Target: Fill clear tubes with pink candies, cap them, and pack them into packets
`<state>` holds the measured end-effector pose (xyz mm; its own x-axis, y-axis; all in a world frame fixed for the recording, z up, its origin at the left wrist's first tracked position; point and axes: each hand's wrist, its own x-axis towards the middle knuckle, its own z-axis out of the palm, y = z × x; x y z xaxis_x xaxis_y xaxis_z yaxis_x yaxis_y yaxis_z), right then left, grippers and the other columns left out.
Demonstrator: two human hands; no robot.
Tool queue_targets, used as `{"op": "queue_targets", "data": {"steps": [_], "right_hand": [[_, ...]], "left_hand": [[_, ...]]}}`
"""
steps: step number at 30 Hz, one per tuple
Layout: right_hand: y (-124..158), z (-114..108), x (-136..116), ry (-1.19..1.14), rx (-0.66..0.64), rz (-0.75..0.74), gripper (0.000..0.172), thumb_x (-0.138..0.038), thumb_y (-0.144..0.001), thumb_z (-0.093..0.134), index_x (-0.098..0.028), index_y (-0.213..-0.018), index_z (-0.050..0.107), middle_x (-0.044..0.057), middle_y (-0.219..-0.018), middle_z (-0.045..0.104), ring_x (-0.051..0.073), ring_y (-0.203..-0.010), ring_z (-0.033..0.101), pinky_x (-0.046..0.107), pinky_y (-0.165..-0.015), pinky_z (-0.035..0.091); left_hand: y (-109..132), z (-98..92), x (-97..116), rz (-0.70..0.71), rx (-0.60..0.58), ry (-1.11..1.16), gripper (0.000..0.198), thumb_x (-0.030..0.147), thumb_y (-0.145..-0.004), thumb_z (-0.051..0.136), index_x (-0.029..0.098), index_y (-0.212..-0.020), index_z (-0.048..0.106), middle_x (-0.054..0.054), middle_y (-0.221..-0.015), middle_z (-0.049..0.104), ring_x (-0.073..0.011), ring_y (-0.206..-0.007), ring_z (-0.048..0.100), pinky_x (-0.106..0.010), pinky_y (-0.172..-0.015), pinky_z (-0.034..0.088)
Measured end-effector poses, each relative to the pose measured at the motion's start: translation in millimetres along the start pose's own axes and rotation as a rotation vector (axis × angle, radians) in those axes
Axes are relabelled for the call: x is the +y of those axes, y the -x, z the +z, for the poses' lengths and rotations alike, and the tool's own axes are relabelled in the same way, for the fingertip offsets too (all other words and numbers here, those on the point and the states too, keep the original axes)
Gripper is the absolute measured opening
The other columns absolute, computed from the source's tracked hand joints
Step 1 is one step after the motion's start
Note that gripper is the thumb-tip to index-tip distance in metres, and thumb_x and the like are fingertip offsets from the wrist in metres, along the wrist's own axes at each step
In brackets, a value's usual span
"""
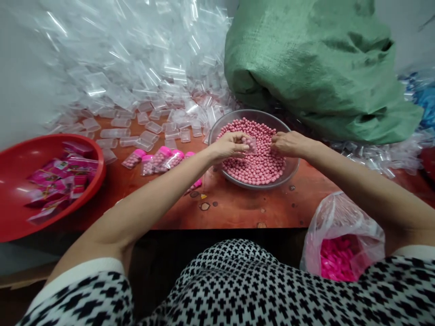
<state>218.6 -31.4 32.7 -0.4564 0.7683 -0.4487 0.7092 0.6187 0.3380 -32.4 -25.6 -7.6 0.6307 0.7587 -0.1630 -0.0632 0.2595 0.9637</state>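
A grey bowl on the table holds a heap of round pink balls. Over the left side of the heap, my left hand pinches a small clear plastic container with pink balls visible in it. My right hand is at the right side of the bowl, its curled fingers down at the balls; whether they grip any is hidden. Left of the bowl lie several filled containers with pink caps, some partly behind my left forearm.
Clear empty containers are piled across the back left. A large green sack fills the back right. At the left stands a red basin with pink packets. A plastic bag of pink caps hangs at the table's front right.
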Motion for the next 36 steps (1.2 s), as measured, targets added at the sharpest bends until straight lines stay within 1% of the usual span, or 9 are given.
{"op": "queue_targets", "data": {"steps": [4, 7, 10, 16, 21, 25, 28, 31, 36], "right_hand": [[-1, -6, -2, 0.035, 0.066, 0.068, 0.026, -0.024, -0.100, 0.050, -0.011, -0.112, 0.069, 0.018, -0.114, 0.069, 0.027, -0.104, 0.063, 0.030, -0.067, 0.041], [-5, -5, -6, 0.066, 0.116, 0.069, 0.030, -0.019, -0.102, 0.042, -0.008, -0.119, 0.065, 0.020, -0.114, 0.068, 0.027, -0.106, 0.063, 0.030, -0.069, 0.042], [-11, -1, -12, 0.069, 0.064, 0.004, 0.033, -0.016, -0.102, 0.038, -0.008, -0.116, 0.067, 0.019, -0.110, 0.071, 0.028, -0.107, 0.063, 0.030, -0.071, 0.044], [-21, 8, -20, -0.044, 0.012, 0.028, 0.031, -0.010, -0.096, 0.043, -0.008, -0.102, 0.074, 0.021, -0.106, 0.074, 0.029, -0.103, 0.066, 0.033, -0.075, 0.044], [-33, 11, -41, -0.522, 0.128, -0.039, 0.017, -0.015, -0.092, 0.054, -0.015, -0.095, 0.070, 0.009, -0.098, 0.075, 0.019, -0.088, 0.065, 0.028, -0.076, 0.043], [-37, 19, -50, -1.203, 0.189, -0.094, 0.004, -0.018, -0.087, 0.059, -0.017, -0.089, 0.063, 0.002, -0.086, 0.070, 0.015, -0.079, 0.063, 0.027, -0.076, 0.048], [-30, 26, -47, -1.672, 0.283, -0.091, 0.014, -0.029, -0.085, 0.068, -0.019, -0.091, 0.059, 0.001, -0.084, 0.069, 0.015, -0.079, 0.064, 0.030, -0.076, 0.052], [-20, 29, -46, -1.850, 0.460, -0.051, 0.033, -0.040, -0.075, 0.081, -0.019, -0.089, 0.060, 0.000, -0.083, 0.066, 0.014, -0.078, 0.061, 0.029, -0.074, 0.052], [-12, 23, -52, -1.861, 0.674, -0.046, 0.046, -0.052, -0.067, 0.087, -0.018, -0.086, 0.063, -0.002, -0.081, 0.062, 0.011, -0.073, 0.056, 0.025, -0.065, 0.051]], "left_hand": [[4, 0.4, 0, 0.100, 0.018, -0.076, 0.030, 0.020, -0.069, 0.080, 0.015, -0.096, 0.068, -0.006, -0.095, 0.071, -0.0176, -0.085, 0.068, -0.028, -0.071, 0.053], [7, 2.9, 0, 0.282, 0.069, -0.331, 0.019, 0.021, -0.073, 0.075, 0.013, -0.089, 0.069, -0.004, -0.086, 0.070, -0.0156, -0.081, 0.064, -0.029, -0.077, 0.050], [13, 5.7, -1, 0.419, 0.130, -0.559, 0.012, 0.019, -0.076, 0.069, 0.015, -0.087, 0.071, -0.001, -0.084, 0.069, -0.0156, -0.084, 0.062, -0.029, -0.085, 0.047], [16, 8.1, -6, 0.282, 0.194, -0.268, 0.023, 0.031, -0.075, 0.068, 0.017, -0.092, 0.063, -0.001, -0.089, 0.062, -0.0151, -0.080, 0.062, -0.025, -0.067, 0.053], [19, 18.7, -1, 0.208, 0.258, -0.029, 0.036, 0.035, -0.066, 0.075, 0.018, -0.092, 0.056, 0.000, -0.088, 0.061, -0.0158, -0.077, 0.065, -0.027, -0.059, 0.059], [21, 23.2, 3, 0.216, 0.369, 0.122, 0.042, 0.034, -0.064, 0.073, 0.021, -0.091, 0.044, 0.003, -0.077, 0.065, -0.0139, -0.063, 0.065, -0.024, -0.051, 0.055], [20, 22.9, 4, 0.247, 0.434, 0.196, 0.043, 0.025, -0.058, 0.070, 0.022, -0.089, 0.041, 0.008, -0.065, 0.060, -0.0123, -0.058, 0.064, -0.022, -0.053, 0.056], [18, 22.9, 2, 0.240, 0.442, 0.182, 0.041, 0.021, -0.052, 0.073, 0.019, -0.086, 0.049, 0.008, -0.063, 0.059, -0.0112, -0.060, 0.065, -0.024, -0.060, 0.059], [7, 29.5, -9, 0.235, 0.403, 0.145, 0.041, 0.035, -0.051, 0.088, 0.015, -0.069, 0.056, 0.006, -0.060, 0.055, -0.0072, -0.059, 0.058, -0.024, -0.062, 0.059]]}}
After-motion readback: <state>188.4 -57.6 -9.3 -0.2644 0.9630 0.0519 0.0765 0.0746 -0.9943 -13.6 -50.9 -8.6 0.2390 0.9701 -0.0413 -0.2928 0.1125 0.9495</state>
